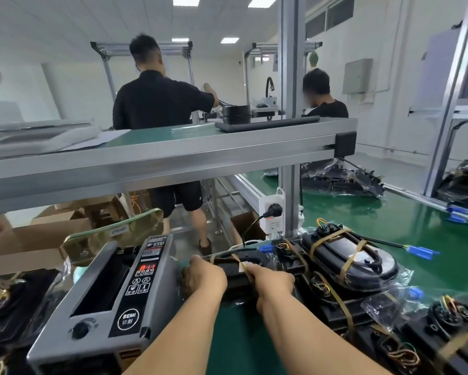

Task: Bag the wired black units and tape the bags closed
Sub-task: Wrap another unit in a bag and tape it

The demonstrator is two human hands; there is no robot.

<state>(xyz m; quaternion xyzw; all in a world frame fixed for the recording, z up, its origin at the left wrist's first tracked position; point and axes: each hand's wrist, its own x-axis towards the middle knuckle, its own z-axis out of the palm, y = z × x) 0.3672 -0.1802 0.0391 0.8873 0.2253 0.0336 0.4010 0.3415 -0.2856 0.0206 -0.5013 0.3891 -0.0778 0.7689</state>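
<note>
Fingers (187, 274) of the left hand (204, 277) curl round the left end of a bagged black unit (238, 282), just beside the grey tape dispenser (113, 290) on their left. The unit lies on the green belt (416, 220) between the two hands. Its long axis runs left to right across the view, one end toward the dispenser, and a blue connector (265, 250) shows at its far side. Over its top runs a tan tape strip (244, 266), which the right hand (274, 281) appears to pinch and press down. This bag therefore looks to be mid-sealing, with its taping unfinished. To the right lie several taped units (349, 255), already bagged and crossed with tan strips, so much of the batch seems done. How many unbagged ones remain I cannot tell.
</note>
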